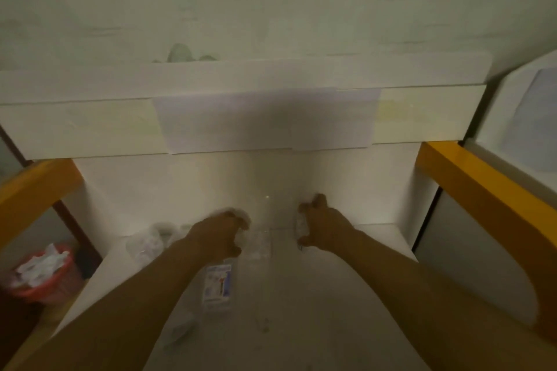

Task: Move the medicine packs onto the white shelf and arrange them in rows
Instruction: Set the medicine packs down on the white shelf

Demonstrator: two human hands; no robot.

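Left hand (pixel 224 233) gripping blurred pack (pixel 241 215), right hand (pixel 319 226) curled round pack (pixel 301 224), white shelf (pixel 301 295) beneath

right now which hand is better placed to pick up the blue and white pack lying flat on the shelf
Left, probably. The left hand is just beyond the blue and white pack, on its side of the white shelf, though it seems to grip a pack already. The right hand is farther off, gripping a white pack.

Both reaching over white shelf (pixel 346 295): left hand (pixel 218 236) gripping blurred pack (pixel 238 215), right hand (pixel 324 224) gripping another pack (pixel 301 224); printed pack (pixel 217 283) lying nearer.
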